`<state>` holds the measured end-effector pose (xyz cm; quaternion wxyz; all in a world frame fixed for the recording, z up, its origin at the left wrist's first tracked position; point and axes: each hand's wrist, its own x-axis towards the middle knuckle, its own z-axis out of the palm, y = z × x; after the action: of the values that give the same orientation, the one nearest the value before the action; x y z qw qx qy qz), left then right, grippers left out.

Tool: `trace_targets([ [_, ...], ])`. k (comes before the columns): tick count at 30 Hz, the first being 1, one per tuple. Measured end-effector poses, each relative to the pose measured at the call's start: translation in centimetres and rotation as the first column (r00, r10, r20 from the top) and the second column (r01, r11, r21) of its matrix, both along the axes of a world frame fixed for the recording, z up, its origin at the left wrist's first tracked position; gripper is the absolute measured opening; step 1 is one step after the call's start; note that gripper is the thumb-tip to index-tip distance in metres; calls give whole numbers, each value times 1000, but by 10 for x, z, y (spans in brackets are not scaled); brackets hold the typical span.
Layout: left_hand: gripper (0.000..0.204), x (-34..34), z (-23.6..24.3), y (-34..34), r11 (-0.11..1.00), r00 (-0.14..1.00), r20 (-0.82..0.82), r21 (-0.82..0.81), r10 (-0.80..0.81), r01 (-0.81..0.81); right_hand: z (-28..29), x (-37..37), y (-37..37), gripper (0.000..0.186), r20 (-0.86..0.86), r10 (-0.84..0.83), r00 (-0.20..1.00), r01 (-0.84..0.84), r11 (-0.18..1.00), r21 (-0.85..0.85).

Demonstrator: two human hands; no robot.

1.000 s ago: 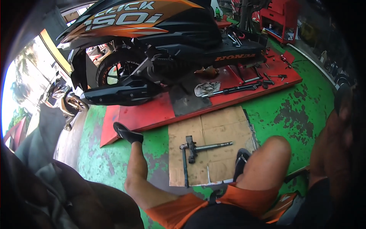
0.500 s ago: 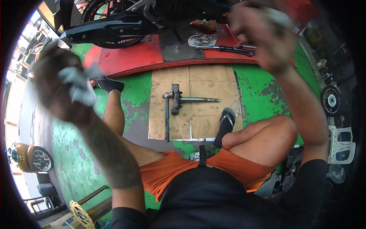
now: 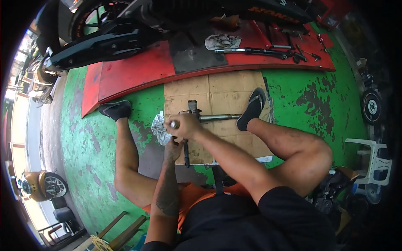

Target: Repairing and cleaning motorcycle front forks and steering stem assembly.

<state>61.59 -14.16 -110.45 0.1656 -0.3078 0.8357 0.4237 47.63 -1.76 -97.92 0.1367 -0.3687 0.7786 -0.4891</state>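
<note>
Seemingly, right hand (image 3: 185,125) grips fork stem (image 3: 213,118).

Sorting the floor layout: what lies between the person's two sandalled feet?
In the head view, the cardboard sheet with a metal shaft part, a grey rag, and both hands lie between them.

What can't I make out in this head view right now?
- Left hand: its fingers are hidden under the right hand.
- Small metal piece at the right fingers: too small to identify.
- Fork part on the cardboard: near end covered by both hands.
- Motorcycle: cut off by the top edge.
</note>
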Motion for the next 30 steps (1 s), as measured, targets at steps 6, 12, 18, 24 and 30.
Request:
trace_targets([
  [6, 55, -5, -47, -4, 978, 979, -11, -51, -204, 204, -30, 24, -12, 32, -96, 75, 993, -84, 992, -96],
  [12, 56, -6, -71, 3, 945, 945, -119, -162, -304, 283, -18, 14, -18, 29, -134, 24, 991, -52, 977, -208],
  [18, 58, 0, -73, 1, 906, 887, -267, -308, -376, 292, -5, 4, -19, 31, -152, 51, 987, -86, 970, -227],
  [24, 58, -22, -32, 28, 916, 932, -217, -347, -290, 204, 6, -42, 14, 30, 57, -108, 993, 106, 994, 42],
  [30, 51, -48, 19, 78, 939, 988, -128, -341, -91, 42, 45, -89, 44, 25, 187, -322, 928, 338, 939, -62],
])
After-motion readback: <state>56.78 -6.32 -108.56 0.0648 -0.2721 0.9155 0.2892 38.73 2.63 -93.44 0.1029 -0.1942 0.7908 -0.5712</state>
